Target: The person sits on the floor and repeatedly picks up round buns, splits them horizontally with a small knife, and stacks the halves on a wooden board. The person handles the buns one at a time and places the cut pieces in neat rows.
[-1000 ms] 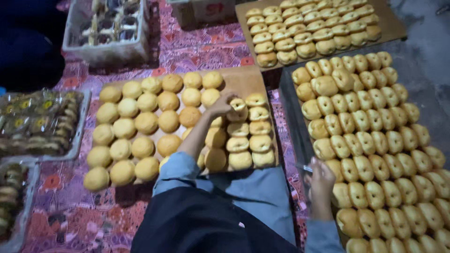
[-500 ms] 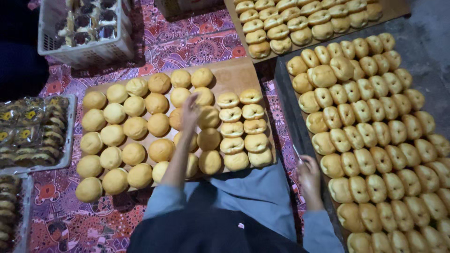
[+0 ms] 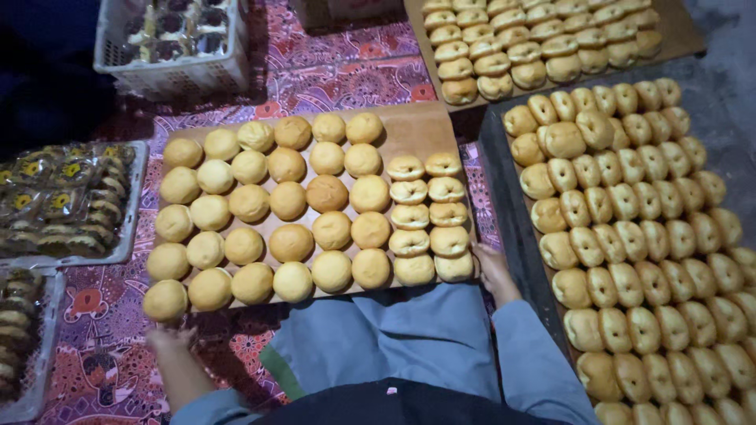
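The biggest thing is the dark tray [image 3: 504, 197] on our right. It is packed with buns, and they run off the edge, so we cannot count them all. Next comes the board [image 3: 409, 134] on the mat [image 3: 331, 63], right in front of our knees. It is almost full, and only a bare patch at its far right corner has no bun. On it we count thirty round buns [image 3: 288, 200] in five rows of six. Beside them we count ten split buns [image 3: 429, 216] in two rows of five. A second board [image 3: 677, 31] of buns lies farther off, cut by the edge. Our right hand [image 3: 492, 264] rests at the near right corner of our board, and our left hand [image 3: 169, 338] is by the near left corner. We cannot tell whether either hand grips the board.
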